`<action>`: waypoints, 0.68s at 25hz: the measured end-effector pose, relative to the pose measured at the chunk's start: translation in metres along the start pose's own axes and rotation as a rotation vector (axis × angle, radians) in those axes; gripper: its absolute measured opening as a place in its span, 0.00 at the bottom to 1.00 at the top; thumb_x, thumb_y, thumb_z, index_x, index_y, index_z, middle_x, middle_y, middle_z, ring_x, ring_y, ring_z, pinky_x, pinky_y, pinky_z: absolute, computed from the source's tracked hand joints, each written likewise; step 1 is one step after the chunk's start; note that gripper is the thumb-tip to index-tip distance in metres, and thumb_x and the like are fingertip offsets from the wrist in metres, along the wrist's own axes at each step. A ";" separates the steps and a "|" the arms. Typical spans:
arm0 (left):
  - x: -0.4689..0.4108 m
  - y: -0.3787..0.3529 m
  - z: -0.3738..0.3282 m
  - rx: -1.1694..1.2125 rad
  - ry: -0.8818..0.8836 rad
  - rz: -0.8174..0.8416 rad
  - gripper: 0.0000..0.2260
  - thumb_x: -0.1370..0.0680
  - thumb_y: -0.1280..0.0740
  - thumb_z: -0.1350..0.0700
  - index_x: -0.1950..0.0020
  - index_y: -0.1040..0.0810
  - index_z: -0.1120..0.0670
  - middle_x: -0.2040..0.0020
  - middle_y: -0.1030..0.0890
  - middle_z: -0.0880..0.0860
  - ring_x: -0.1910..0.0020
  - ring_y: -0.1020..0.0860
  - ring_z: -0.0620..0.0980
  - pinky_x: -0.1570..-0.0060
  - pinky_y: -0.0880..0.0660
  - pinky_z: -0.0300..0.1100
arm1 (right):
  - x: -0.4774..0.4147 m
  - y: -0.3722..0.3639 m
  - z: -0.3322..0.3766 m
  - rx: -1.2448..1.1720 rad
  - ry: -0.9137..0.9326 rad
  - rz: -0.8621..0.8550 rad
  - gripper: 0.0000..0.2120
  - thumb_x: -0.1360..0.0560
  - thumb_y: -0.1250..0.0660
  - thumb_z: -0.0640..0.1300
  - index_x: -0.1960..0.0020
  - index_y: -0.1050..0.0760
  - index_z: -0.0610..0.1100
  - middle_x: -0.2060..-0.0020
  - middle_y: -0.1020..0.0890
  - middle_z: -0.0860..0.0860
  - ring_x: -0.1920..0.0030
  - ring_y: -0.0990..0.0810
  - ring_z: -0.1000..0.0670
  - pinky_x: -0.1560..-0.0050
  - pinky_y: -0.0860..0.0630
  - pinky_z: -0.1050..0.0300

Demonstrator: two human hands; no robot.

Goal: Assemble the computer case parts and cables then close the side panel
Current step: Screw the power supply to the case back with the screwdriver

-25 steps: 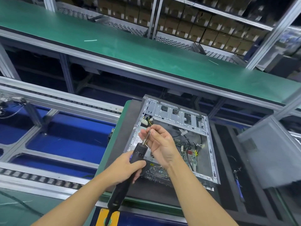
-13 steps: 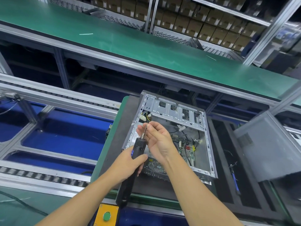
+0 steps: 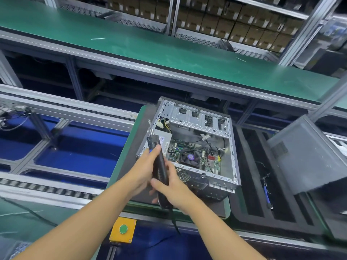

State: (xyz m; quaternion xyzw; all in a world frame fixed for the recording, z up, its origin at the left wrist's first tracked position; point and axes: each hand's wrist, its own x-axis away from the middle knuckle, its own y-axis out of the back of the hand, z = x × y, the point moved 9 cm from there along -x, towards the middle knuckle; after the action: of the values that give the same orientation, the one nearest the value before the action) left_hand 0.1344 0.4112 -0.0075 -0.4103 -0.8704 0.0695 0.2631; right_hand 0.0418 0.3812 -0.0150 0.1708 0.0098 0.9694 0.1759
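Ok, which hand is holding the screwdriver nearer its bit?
The left hand. It grips the black screwdriver high on the body, just below the bit end. The right hand holds it lower down, towards the cable end.

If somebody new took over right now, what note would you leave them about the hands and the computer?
Left hand: grips the black electric screwdriver near its top, bit pointing up.
Right hand: grips the same screwdriver lower down.
Computer case: lies open on the dark mat, in front of both hands.
Done: motherboard sits inside.
Left: loose cables to tidy, any screws to drive, side panel to fit and close.
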 end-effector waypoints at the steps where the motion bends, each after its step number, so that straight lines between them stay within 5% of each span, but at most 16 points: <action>1: 0.005 -0.003 -0.005 -0.060 -0.041 -0.007 0.15 0.20 0.37 0.40 0.46 0.26 0.52 0.58 0.19 0.52 0.58 0.19 0.51 0.53 0.22 0.50 | 0.005 0.003 -0.001 0.027 0.007 -0.052 0.27 0.20 0.31 0.45 0.29 0.42 0.56 0.55 0.17 0.46 0.66 0.17 0.50 0.62 0.17 0.54; 4: 0.024 -0.006 -0.023 -0.277 -0.199 -0.051 0.16 0.22 0.34 0.41 0.45 0.22 0.53 0.55 0.18 0.50 0.53 0.21 0.50 0.53 0.28 0.43 | 0.021 -0.002 -0.004 -0.153 0.008 -0.087 0.15 0.20 0.33 0.45 0.37 0.36 0.48 0.61 0.21 0.43 0.69 0.20 0.48 0.69 0.20 0.52; 7: 0.043 -0.010 -0.014 -0.203 -0.199 0.084 0.25 0.27 0.30 0.43 0.41 0.23 0.61 0.53 0.19 0.58 0.54 0.22 0.56 0.55 0.26 0.46 | 0.041 -0.020 -0.025 -0.514 -0.141 0.031 0.20 0.17 0.38 0.53 0.36 0.31 0.38 0.59 0.20 0.42 0.64 0.20 0.45 0.64 0.20 0.50; 11: 0.071 -0.026 0.011 0.040 -0.095 0.335 0.18 0.21 0.34 0.53 0.35 0.28 0.61 0.39 0.19 0.61 0.45 0.18 0.58 0.45 0.21 0.56 | 0.076 -0.039 -0.048 -0.703 -0.195 0.246 0.23 0.20 0.37 0.58 0.42 0.22 0.38 0.53 0.17 0.40 0.57 0.19 0.43 0.51 0.22 0.48; 14: 0.082 -0.034 0.019 0.192 -0.046 0.437 0.20 0.20 0.37 0.52 0.31 0.33 0.60 0.33 0.23 0.62 0.37 0.22 0.61 0.35 0.28 0.59 | 0.086 -0.042 -0.053 -0.792 -0.153 0.241 0.20 0.28 0.31 0.59 0.52 0.21 0.41 0.60 0.18 0.43 0.65 0.20 0.46 0.61 0.23 0.53; 17: 0.076 -0.031 0.024 -0.034 -0.060 0.290 0.28 0.26 0.31 0.42 0.34 0.28 0.59 0.40 0.20 0.57 0.47 0.20 0.53 0.46 0.25 0.48 | 0.080 -0.048 -0.050 -0.839 -0.153 0.222 0.20 0.29 0.27 0.58 0.52 0.26 0.42 0.65 0.23 0.45 0.68 0.23 0.47 0.62 0.21 0.51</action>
State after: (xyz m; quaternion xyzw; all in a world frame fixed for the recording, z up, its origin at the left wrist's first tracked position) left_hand 0.0611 0.4499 0.0126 -0.5340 -0.8104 0.1043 0.2171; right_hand -0.0293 0.4553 -0.0396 0.1557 -0.4162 0.8871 0.1250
